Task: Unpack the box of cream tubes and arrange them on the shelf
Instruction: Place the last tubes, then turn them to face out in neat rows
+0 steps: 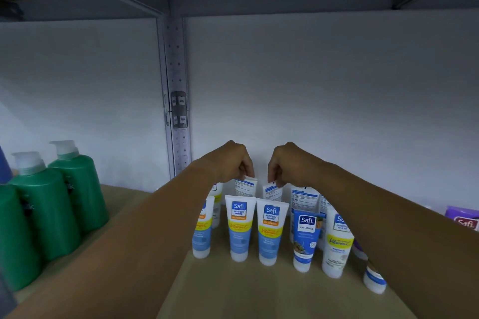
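Mid-frame, left hand (234, 160) and right hand (287, 163) each pinch an upright back-row tube's top crimp: left tube (246, 186), right tube (272, 190), long axes vertical.

White cream tubes stand cap-down in two rows on a tan shelf (233, 292). The front row holds two matching white, yellow and blue tubes (239, 228) (271, 233); at their 3 o'clock stands a blue tube (305, 238). Behind, at 12 o'clock, two back-row tubes (245, 186) (272, 190) show printed backs.

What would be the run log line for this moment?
left hand: pinches back-row tube | right hand: pinches neighbouring tube | front row: upright
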Demonstrator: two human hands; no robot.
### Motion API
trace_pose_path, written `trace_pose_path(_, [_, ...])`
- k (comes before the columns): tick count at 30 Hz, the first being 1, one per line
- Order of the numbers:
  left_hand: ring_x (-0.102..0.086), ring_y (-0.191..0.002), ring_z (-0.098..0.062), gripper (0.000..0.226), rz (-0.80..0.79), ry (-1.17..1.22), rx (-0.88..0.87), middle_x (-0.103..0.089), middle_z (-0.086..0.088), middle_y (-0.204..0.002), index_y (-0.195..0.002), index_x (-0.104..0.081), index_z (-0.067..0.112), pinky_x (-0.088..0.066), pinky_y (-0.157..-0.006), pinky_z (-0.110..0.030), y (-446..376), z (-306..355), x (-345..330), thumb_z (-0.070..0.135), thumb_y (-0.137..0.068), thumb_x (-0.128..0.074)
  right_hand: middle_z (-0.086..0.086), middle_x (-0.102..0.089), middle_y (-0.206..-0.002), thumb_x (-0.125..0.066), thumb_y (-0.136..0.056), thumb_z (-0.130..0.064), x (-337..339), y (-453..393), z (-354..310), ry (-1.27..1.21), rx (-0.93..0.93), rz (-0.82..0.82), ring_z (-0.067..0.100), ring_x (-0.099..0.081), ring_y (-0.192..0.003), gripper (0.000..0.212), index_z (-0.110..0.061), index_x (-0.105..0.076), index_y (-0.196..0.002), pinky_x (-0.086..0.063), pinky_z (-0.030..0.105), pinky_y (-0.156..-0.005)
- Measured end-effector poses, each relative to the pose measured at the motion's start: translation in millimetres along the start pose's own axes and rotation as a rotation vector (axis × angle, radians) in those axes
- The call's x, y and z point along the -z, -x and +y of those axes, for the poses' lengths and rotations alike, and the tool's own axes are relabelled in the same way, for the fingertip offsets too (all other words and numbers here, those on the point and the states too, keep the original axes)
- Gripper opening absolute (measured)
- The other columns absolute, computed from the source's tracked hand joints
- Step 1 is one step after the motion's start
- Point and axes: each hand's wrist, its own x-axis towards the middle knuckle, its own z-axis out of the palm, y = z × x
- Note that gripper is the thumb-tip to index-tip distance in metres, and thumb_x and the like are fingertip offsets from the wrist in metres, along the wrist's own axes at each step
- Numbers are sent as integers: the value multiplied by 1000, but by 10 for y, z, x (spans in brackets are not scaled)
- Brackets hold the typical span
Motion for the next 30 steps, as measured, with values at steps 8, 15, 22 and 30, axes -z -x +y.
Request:
trace_pose_path(8, [-69, -96, -9, 37, 17, 68, 59, -74, 1, -107, -113, -75, 15, -53, -89, -19, 21, 47, 81, -4, -83, -68, 3, -72, -104, -79, -78, -9, 17, -13, 104, -92, -70, 156, 16, -68, -88, 28, -12, -75, -105, -55, 27, -86])
trace_pose_path(15, [-62, -73, -20, 43, 182, -173, 415, -50, -1, -69, -81, -50, 9, -50, -71, -27, -70, 415, 79, 44, -83, -76, 8, -65, -70, -74, -83, -37, 26, 17, -110, -138, -291, 189, 18, -63, -56, 36, -10, -56, -68, -58, 30, -67])
trace_pose_path(22, [-70, -81, -19, 38, 111, 15, 549, -62, -5, -83, -91, -57, 4, -55, -70, -25, -68, 440, -11, 25, -75, -85, 9, -69, -70, -83, -74, -33, -30, 10, -204, -230, -391, 139, 21, -69, -58, 35, -9, -58, -71, -59, 28, -67])
trace_pose_path(30, [-69, -98, -20, 43, -2, -26, 385, -72, -7, -113, -113, -72, 6, -57, -90, -33, -12, 301, 36, 16, -74, -86, 10, -67, -77, -82, -75, -13, 8, -73, -169, -207, -423, 40, 19, -65, -59, 27, -8, -56, -70, -56, 25, -62])
